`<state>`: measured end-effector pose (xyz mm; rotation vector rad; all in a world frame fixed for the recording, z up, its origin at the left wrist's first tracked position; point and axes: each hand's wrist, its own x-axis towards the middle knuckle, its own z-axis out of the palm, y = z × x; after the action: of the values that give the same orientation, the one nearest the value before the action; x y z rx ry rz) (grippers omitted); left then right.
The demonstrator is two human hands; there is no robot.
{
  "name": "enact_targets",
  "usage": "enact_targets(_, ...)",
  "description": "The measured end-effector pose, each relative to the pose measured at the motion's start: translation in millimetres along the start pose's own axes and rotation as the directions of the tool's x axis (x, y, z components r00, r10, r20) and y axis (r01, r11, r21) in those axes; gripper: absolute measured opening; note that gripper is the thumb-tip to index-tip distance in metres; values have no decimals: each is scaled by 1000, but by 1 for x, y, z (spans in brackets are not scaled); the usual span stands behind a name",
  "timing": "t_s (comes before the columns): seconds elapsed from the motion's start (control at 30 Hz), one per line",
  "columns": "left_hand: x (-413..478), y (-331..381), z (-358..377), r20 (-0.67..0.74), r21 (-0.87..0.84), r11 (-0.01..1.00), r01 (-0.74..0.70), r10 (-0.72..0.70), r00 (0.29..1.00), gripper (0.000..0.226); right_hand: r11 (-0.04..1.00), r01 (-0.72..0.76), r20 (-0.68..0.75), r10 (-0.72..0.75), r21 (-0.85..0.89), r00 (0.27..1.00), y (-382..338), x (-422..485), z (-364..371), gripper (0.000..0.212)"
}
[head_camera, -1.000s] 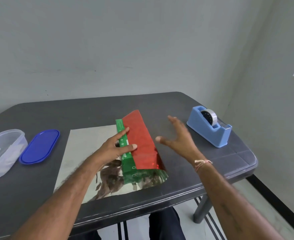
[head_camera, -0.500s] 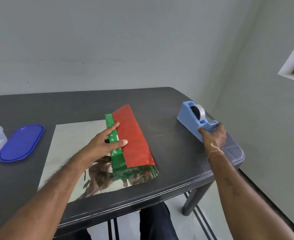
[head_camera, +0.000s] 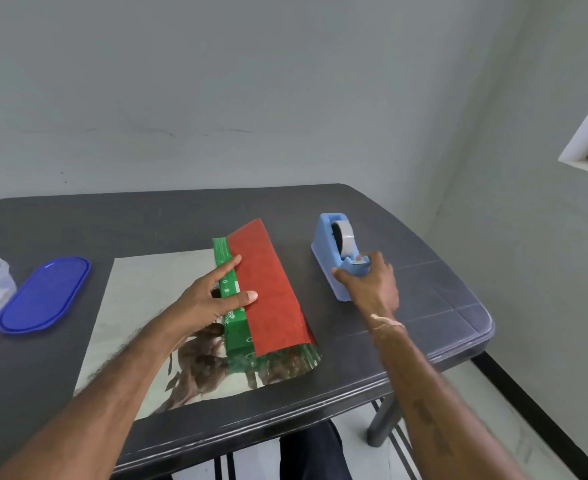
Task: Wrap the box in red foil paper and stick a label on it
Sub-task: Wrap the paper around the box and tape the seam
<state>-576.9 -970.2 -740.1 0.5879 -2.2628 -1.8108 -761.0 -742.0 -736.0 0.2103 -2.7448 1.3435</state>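
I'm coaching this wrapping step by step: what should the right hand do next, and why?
Probably pull a strip from the tape dispenser. The right hand grips its cutter end, the left hand presses the red foil flap onto the green box, and no tape shows there.

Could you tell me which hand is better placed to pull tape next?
The right: the right hand grips the dispenser at its cutter end. The left hand presses the foil onto the box; lifting it would likely free the fold.
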Motion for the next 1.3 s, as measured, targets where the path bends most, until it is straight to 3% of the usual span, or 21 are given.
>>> enact_targets(0.13, 1, -3, -7, -2, -10, 1000, 12, -12, 1000, 92, 957, -152, 264, 84, 248, 961, -11, 20, -25, 35)
enact_targets(0.23, 2, -6, -10, 5, -14, 1000, 13, -13, 1000, 99, 944, -236, 407, 127, 231, 905, -21, 33, -37, 39)
enact_targets(0.4, 2, -3, -6, 21, -37, 999, 7, -6, 1000, 109, 926, -327, 501, 196, 189, 843, -38, 47, -49, 53)
enact_targets(0.67, 1, -2, -6, 16, -35, 999, -3, 4, 1000, 101, 880, -406, 476, 255, 246, 842, -46, 49, -42, 51)
enact_targets(0.83, 0, -4, -8, 19, -45, 999, 0, 0, 1000, 109, 836, -446, 478, 264, 321, 838, -41, 47, -40, 49)
enact_targets(0.97, -1, 0, -5, 11, -63, 998, 8, -8, 1000, 95, 831, -429, 450, 251, 355, 857, -32, 42, -36, 47)
enact_targets(1.2, -6, 7, -3, 1, -24, 1000, 2, -2, 1000, 94, 801, -430, 415, 254, 416, 874, -21, 37, -33, 26)
enact_targets(1.3, -8, 8, -1, -1, -6, 1000, -1, 1, 1000, 92, 789, -427, 411, 245, 442, 878, -14, 36, -34, 33)
